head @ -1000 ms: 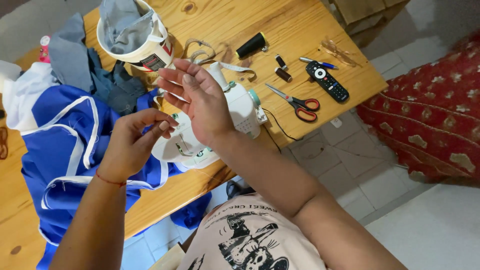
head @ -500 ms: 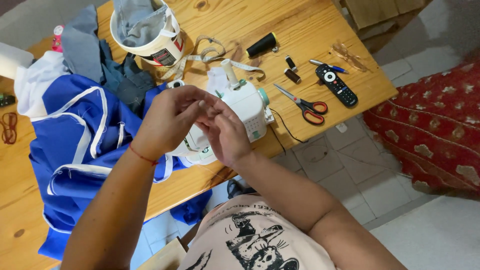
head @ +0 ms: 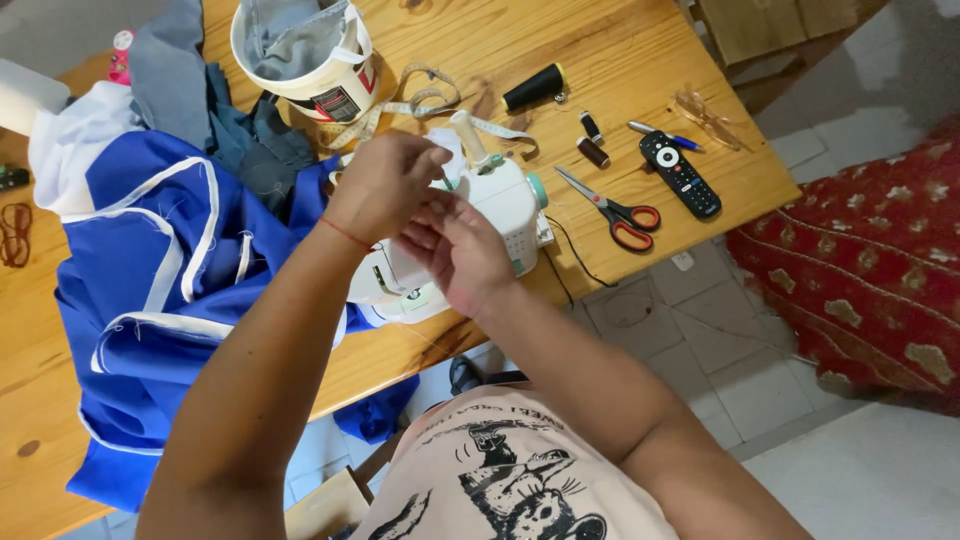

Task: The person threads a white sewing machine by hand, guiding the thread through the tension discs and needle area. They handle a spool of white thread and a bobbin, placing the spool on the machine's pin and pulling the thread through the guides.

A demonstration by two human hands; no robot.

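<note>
A small white sewing machine (head: 510,205) with a teal knob stands at the near edge of the wooden table (head: 480,40). My left hand (head: 385,185), a red string round its wrist, hovers over the machine's top with its fingertips bunched together by the upright spool pin. My right hand (head: 460,250) lies against the machine's front, its fingers reaching up under the left hand and hidden there. No thread is visible between them. Blue fabric with white trim (head: 150,290) spreads to the machine's left and hangs over the table edge.
Behind the machine are a white bucket (head: 245,60) stuffed with grey cloth and a measuring tape (head: 420,100). To the right lie a black thread spool (head: 533,87), red-handled scissors (head: 615,210), a remote (head: 680,172) and a pen (head: 655,133). A red patterned cushion (head: 860,270) sits right of the table.
Both hands have dropped from in front of me onto the sewing machine and come together at its top. The view has shifted a little.
</note>
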